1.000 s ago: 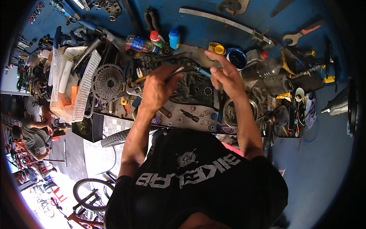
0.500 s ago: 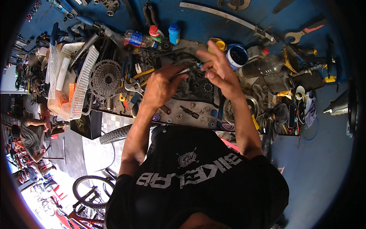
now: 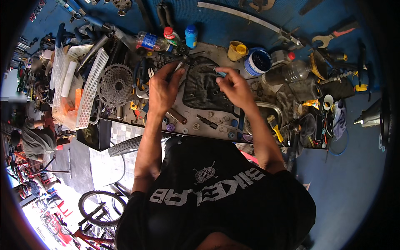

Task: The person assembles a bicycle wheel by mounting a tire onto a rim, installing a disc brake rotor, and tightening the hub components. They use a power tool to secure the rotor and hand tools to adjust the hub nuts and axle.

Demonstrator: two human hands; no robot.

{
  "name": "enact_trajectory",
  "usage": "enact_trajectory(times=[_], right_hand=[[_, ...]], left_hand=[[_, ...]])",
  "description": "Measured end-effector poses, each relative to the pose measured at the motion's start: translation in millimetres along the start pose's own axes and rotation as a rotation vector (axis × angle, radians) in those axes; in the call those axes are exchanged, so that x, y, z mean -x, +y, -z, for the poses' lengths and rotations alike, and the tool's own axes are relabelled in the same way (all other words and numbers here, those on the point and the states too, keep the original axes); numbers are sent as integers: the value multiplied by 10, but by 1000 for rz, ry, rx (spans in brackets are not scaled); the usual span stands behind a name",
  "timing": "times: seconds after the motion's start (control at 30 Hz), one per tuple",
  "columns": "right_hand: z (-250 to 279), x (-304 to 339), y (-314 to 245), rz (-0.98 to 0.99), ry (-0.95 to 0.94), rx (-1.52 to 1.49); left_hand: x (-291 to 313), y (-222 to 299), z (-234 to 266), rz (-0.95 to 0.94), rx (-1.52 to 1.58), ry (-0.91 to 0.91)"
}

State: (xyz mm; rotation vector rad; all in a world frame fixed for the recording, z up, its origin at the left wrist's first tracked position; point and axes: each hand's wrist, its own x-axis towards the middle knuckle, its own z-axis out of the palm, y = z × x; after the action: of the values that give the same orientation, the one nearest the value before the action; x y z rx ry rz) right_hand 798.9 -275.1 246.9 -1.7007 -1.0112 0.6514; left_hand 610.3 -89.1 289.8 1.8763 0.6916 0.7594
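My left hand (image 3: pixel 165 88) is closed round a short shiny metal cylinder (image 3: pixel 181 64), which sticks up past the fingertips, tilted to the right. My right hand (image 3: pixel 236 87) pinches a small blue piece with a thin light tip (image 3: pixel 221 73); its exact kind is too small to make out. Both hands are raised over a black mat (image 3: pixel 202 93) on the workbench, with a gap between them. Nearer to me on the bench lie a dark stepped metal shaft (image 3: pixel 207 122), a brown metal bar (image 3: pixel 177 116) and several small rings.
On the left stand a white perforated basket (image 3: pixel 92 89) and a large bike cassette (image 3: pixel 116 85). Behind are bottles (image 3: pixel 191 36), a yellow cup (image 3: pixel 237 51) and a white tub of blue grease (image 3: pixel 258 62). At right, a yellow-handled brush (image 3: pixel 275 128) lies by a metal dish.
My hands have drawn apart: the left went left with the metal cylinder, its end swinging upward. My right fingers, spread before, now close on the blue piece.
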Motion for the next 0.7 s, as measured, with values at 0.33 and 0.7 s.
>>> enact_trajectory(times=[0.33, 0.7], right_hand=[[-478, 127, 880, 182, 23, 860], [-203, 152, 287, -96, -11, -692]], left_hand=[[350, -244, -9, 87, -79, -85], [554, -279, 15, 263, -31, -188]])
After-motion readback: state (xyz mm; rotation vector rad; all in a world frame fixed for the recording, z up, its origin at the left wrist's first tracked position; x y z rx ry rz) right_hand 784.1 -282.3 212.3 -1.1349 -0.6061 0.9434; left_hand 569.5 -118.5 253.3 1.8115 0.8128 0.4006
